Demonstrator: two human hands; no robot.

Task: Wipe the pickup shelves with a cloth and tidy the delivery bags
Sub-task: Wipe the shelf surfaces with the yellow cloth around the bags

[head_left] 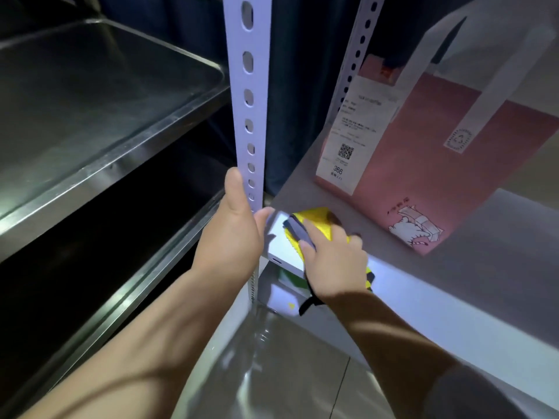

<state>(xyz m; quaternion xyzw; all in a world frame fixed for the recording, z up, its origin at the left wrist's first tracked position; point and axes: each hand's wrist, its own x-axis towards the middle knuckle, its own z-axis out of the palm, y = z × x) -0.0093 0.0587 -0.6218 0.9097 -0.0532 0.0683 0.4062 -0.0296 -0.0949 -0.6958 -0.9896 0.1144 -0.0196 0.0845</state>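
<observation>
Head cam, pointing down at the front left corner of a pale shelf point(453, 285). Left hand point(233, 237) wrapped round the white holed post point(249, 86), thumb lying straight up its face, other fingers curled round the far edge. Right hand point(335, 267) down on a yellow cloth point(319, 219), fingers bent over the wad and thumb laid across a grey bit of it, pressing it onto the shelf right at the corner, just beside the post. More yellow and a black strap point(307, 306) poking out under the wrist, off the front edge. Further back on the same shelf, a pink bag point(438, 176) standing upright, near the cloth but not touching it. White handles point(496, 86) up top, long receipt point(357, 122) stuck on its end with a QR code point(345, 151) and 366, little cat drawing point(416, 229) low on the side. Off to the left, dark steel shelves point(90, 101), two tiers showing, shiny along the rims. Glossy tiled floor point(287, 373) down below between the arms. Both forearms coming in from the bottom of the shot, wrists bare.
</observation>
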